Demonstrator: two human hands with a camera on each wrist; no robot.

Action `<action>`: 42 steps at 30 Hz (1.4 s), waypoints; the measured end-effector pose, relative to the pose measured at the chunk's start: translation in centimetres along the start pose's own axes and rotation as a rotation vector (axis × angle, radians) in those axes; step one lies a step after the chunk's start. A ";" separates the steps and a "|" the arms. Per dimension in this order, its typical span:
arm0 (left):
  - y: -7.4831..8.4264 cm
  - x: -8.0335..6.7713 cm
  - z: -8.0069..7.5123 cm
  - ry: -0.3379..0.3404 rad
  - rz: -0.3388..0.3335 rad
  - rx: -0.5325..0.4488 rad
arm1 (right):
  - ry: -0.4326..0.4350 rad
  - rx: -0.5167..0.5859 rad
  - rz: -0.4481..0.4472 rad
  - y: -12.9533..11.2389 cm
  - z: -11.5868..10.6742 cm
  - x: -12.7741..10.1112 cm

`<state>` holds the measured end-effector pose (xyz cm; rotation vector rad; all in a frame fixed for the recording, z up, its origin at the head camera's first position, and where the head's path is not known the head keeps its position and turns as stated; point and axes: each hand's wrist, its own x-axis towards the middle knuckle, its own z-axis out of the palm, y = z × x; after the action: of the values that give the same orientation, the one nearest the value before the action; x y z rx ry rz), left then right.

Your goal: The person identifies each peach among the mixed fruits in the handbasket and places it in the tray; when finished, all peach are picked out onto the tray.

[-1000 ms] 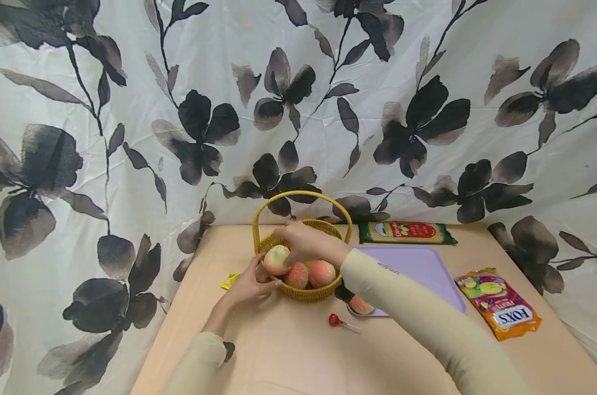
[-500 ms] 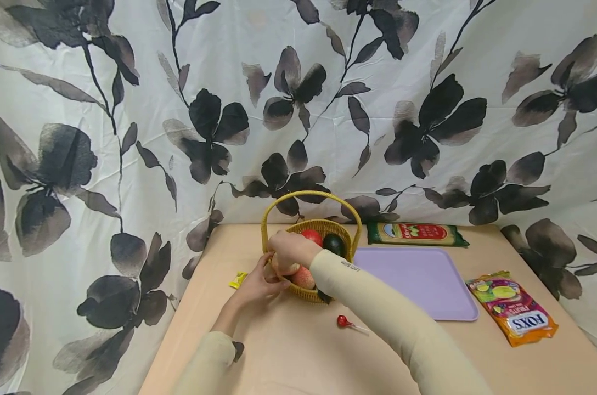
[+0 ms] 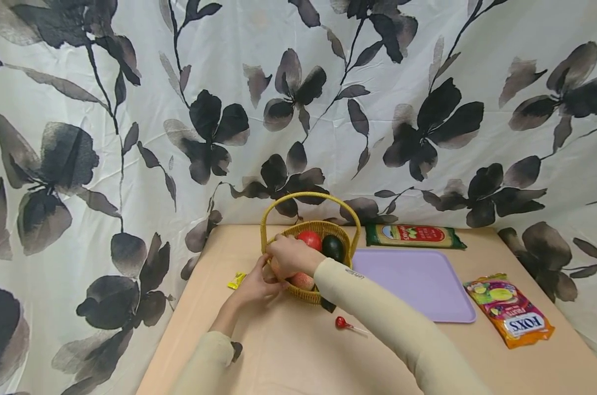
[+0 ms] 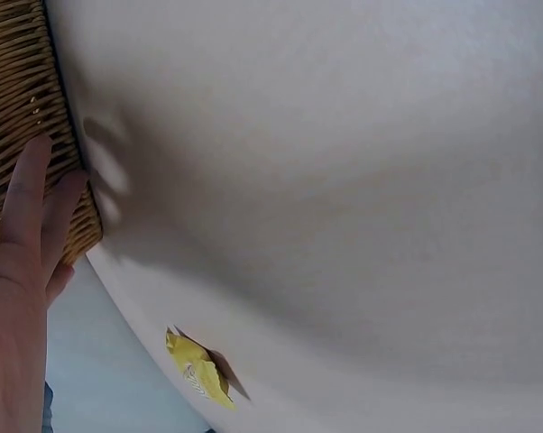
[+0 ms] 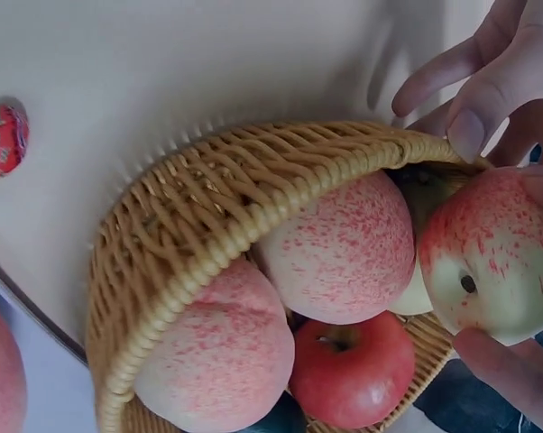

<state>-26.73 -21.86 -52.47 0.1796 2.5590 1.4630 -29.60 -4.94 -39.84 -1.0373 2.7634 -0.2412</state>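
Wicker decides the geometry here: the basket (image 3: 312, 258) sits at the table's far middle, and our right hand (image 3: 289, 256) reaches into its near-left side, fingers curled round a pale, red-speckled peach (image 5: 492, 257) held just above the other fruit. Our left hand (image 3: 255, 283) is beside it (fingers straight, flat against the outer weave (image 4: 23, 108)), touching the basket wall and holding nothing. Both hands meet at that corner; the right is the one on the fruit. From the head view the peach is almost wholly covered by the hand, and the basket floor is hidden under fruit.
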 end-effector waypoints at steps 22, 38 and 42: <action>0.4 0.2 0.1 -0.045 -0.023 -0.139 | 0.145 0.146 -0.029 5.6 -5.4 -9.4; 0.3 0.3 0.2 -0.064 -0.012 -0.178 | 0.245 0.171 0.169 14.3 -4.0 -18.3; 0.2 0.4 0.2 -0.069 -0.006 -0.180 | 0.230 0.173 0.216 16.5 -3.0 -20.3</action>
<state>-27.05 -21.50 -52.39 0.1932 2.3564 1.6446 -25.72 21.00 -38.22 -0.7014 2.9612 -0.5897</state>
